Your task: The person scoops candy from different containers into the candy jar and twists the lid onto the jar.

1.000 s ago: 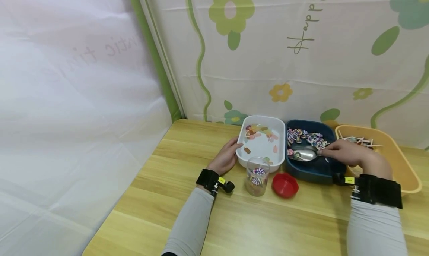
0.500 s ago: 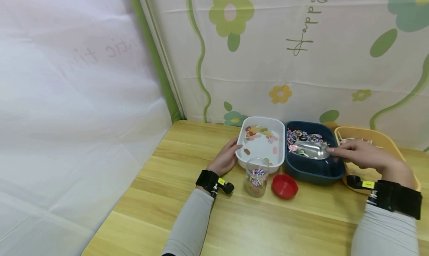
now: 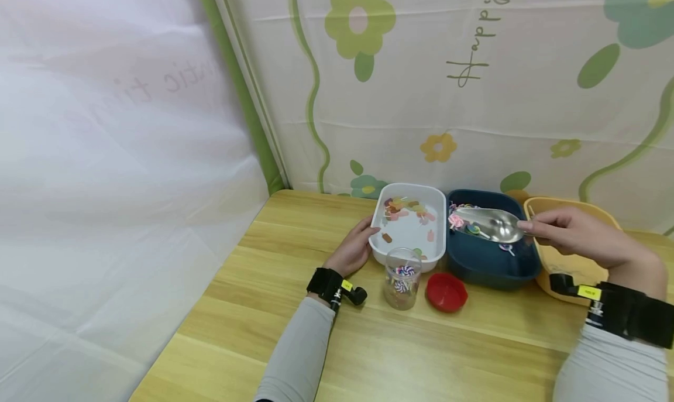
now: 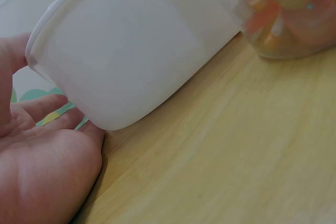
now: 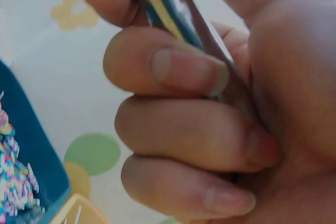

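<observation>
My right hand (image 3: pixel 590 238) grips the handle of a metal scoop (image 3: pixel 500 225), its fingers (image 5: pixel 178 129) curled round it in the right wrist view. A pink swirl lollipop charm (image 3: pixel 456 220) and a green one (image 3: pixel 473 229) lie at the scoop's mouth, over the dark blue bin (image 3: pixel 492 273). Another small lollipop (image 3: pixel 506 248) shows in that bin below the scoop. My left hand (image 3: pixel 350 251) holds the near left corner of the white bin (image 3: pixel 408 233), thumb at the rim, fingers (image 4: pixel 44 106) against the side. That bin contains small popsicle-shaped pieces (image 3: pixel 397 206).
A clear plastic cup (image 3: pixel 402 299) with swirl candies stands in front of the white bin. Right of it lies a red lid (image 3: pixel 446 292). A yellow bin (image 3: pixel 568 264) stands behind my right hand. A patterned cloth (image 3: pixel 384 127) hangs along the table's back edge.
My right hand has lifted the scoop from the dark blue bin's floor and drawn back to the right, with candies in it. The left hand stays at the white bin.
</observation>
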Available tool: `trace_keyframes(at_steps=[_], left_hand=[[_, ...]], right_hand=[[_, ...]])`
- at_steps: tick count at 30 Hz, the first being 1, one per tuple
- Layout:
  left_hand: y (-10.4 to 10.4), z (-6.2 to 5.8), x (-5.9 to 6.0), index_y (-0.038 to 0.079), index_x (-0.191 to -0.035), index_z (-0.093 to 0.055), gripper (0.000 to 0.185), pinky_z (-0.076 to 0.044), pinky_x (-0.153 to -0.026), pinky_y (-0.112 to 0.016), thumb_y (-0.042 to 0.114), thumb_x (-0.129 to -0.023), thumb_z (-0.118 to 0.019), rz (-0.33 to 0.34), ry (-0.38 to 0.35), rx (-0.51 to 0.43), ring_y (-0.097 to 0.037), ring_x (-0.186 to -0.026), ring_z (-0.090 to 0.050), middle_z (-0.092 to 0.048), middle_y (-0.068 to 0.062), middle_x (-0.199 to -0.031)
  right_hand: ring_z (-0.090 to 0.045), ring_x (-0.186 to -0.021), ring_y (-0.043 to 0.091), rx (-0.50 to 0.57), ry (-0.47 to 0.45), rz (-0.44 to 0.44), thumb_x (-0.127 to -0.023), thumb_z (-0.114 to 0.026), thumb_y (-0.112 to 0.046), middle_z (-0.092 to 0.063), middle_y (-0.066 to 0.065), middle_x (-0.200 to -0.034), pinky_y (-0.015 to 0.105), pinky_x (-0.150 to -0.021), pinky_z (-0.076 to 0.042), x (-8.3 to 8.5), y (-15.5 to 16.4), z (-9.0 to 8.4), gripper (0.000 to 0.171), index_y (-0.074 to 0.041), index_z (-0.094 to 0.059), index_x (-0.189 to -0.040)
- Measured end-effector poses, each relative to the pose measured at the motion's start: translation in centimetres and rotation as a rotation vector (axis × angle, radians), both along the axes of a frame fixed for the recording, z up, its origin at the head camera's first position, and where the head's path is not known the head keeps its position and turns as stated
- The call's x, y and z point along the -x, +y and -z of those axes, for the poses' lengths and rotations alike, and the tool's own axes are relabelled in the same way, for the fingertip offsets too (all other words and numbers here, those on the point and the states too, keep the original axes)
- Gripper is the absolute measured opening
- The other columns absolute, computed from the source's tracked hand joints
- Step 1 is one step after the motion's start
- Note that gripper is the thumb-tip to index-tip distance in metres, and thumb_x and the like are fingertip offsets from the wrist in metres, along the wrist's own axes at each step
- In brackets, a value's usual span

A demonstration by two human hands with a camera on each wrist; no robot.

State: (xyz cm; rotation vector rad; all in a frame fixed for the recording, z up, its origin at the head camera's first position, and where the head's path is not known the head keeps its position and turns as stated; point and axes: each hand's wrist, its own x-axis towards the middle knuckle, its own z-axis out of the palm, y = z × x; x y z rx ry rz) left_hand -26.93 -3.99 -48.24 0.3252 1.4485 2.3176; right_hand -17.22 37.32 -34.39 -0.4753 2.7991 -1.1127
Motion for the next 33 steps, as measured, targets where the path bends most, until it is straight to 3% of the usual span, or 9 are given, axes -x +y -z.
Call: trace_keyframes(at_steps=[4, 13, 19, 23, 28, 33], left_hand=[[0.0, 0.0, 0.0, 0.008, -0.161, -0.029, 0.056, -0.026, -0.125, -0.038, 0.009, -0.108, -0.046, -0.001, -0.006, 0.0, -0.026, -0.154, -0.024, -0.023, -0.012, -0.168], [0.0, 0.0, 0.1, 0.008, -0.162, -0.028, 0.056, -0.027, -0.124, -0.037, 0.009, -0.108, -0.046, -0.009, -0.017, 0.005, -0.025, -0.153, -0.026, -0.024, -0.011, -0.168], [0.0, 0.1, 0.1, 0.007, -0.162, -0.027, 0.057, -0.026, -0.125, -0.038, 0.008, -0.108, -0.046, -0.004, -0.003, 0.003, -0.026, -0.154, -0.024, -0.023, -0.012, -0.168], [-0.1, 0.1, 0.1, 0.007, -0.162, -0.027, 0.057, -0.026, -0.125, -0.038, 0.009, -0.108, -0.046, 0.004, -0.002, 0.004, -0.026, -0.154, -0.024, -0.023, -0.013, -0.168], [-0.1, 0.2, 0.1, 0.007, -0.161, -0.028, 0.056, -0.027, -0.124, -0.038, 0.009, -0.108, -0.046, 0.0, -0.004, 0.004, -0.026, -0.154, -0.025, -0.023, -0.013, -0.168], [0.0, 0.1, 0.2, 0.004, -0.16, -0.03, 0.053, -0.027, -0.125, -0.039, 0.008, -0.109, -0.044, -0.001, 0.005, -0.008, -0.029, -0.153, -0.025, -0.024, -0.016, -0.167]], right_hand=[[-0.048, -0.064, 0.02, -0.003, 0.051, -0.052, -0.107, -0.056, -0.021, -0.056, 0.002, -0.074, 0.033, -0.05, -0.037, -0.7, -1.4, -1.2, 0.027, -0.018, -0.077, -0.09], [-0.052, -0.07, 0.016, -0.029, 0.155, -0.235, -0.103, -0.062, -0.011, -0.062, -0.004, -0.079, 0.027, -0.058, -0.041, -1.6, -4.7, -3.3, 0.024, -0.027, -0.077, -0.093], [-0.057, -0.071, 0.012, -0.059, 0.111, -0.346, -0.103, -0.061, -0.011, -0.066, -0.009, -0.083, 0.025, -0.058, -0.046, -2.1, -6.6, -4.2, 0.024, -0.028, -0.077, -0.105], [-0.059, -0.072, 0.011, -0.085, 0.081, -0.373, -0.104, -0.061, -0.014, -0.069, -0.01, -0.088, 0.024, -0.057, -0.048, -2.7, -7.6, -4.6, 0.021, -0.026, -0.077, -0.107], [-0.051, -0.056, 0.011, -0.063, 0.061, -0.39, -0.103, -0.062, -0.014, -0.058, -0.012, -0.072, 0.024, -0.046, -0.041, -3.1, -8.5, -5.0, 0.02, -0.027, -0.077, -0.101], [-0.047, -0.05, 0.01, -0.052, 0.054, -0.398, -0.104, -0.061, -0.013, -0.045, -0.013, -0.064, 0.024, -0.044, -0.041, -3.3, -8.8, -5.2, 0.021, -0.027, -0.076, -0.099]])
